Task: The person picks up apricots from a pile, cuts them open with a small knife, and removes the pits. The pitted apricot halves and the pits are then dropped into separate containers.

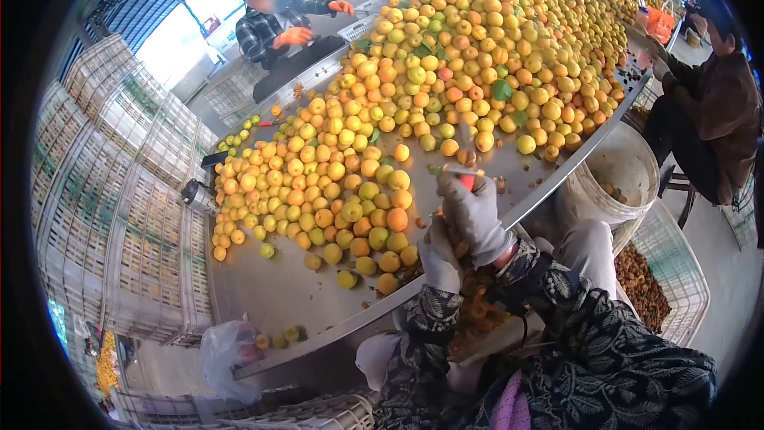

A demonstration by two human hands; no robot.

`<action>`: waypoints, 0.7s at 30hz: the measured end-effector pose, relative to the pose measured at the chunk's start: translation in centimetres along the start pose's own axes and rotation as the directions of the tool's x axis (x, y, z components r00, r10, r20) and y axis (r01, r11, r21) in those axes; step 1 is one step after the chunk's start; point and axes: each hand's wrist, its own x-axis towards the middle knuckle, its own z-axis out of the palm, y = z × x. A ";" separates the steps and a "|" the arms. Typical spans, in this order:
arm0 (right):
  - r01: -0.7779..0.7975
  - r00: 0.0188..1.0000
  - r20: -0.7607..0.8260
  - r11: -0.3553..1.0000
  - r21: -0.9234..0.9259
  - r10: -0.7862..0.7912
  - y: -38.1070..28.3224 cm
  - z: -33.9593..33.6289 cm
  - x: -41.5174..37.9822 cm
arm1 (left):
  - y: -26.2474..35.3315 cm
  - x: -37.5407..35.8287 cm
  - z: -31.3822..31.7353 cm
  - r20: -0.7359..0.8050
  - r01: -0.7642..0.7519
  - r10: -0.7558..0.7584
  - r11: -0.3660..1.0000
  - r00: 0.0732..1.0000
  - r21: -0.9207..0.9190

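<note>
My right hand (475, 219), in a grey glove, is closed around a small knife with a red handle (468, 181). Its blade is blurred and partly hidden. Just below and to the left, my left hand (440, 259), gloved the same way, is curled shut against it; whatever its fingers hold is hidden. Both hands are over the near edge of a metal table (294, 295). A large heap of yellow-orange apricots (350, 151) covers much of that table, with some green leaves among the fruit. Below my hands, cut orange fruit (476, 310) lies in a container.
A white bucket (569, 199) stands to my right, beside a crate (688, 291) with brown pieces. Stacked plastic crates (147, 247) rise at the left. A plastic bag (225, 354) hangs at the table's corner. Co-workers sit across (270, 28) and at right (720, 103).
</note>
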 end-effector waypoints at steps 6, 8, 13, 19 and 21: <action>-0.084 0.882 0.450 0.987 -0.135 0.137 -1.0 0.2 -1.2 | 4.1 -2.2 0.8 0.041 0.233 -0.274 0.720 0.961 -0.653; -0.097 0.827 0.539 0.985 -0.143 0.160 -1.4 0.2 -1.0 | 4.3 -2.5 0.6 0.030 0.149 -0.161 0.811 0.987 -0.565; -0.201 0.721 0.644 0.966 -0.162 0.258 -1.7 -0.4 -0.1 | 4.6 -2.8 0.1 0.090 -0.074 0.104 0.955 0.990 -0.289; -0.009 0.969 0.241 0.971 0.238 -0.050 -1.3 -1.3 2.6 | 5.0 -2.9 -0.2 0.297 -0.408 0.383 0.912 0.875 0.026; 0.024 0.994 0.095 0.977 0.211 -0.045 -2.7 -2.3 3.2 | 5.3 -2.6 -0.3 0.281 -0.222 0.276 0.952 0.919 -0.209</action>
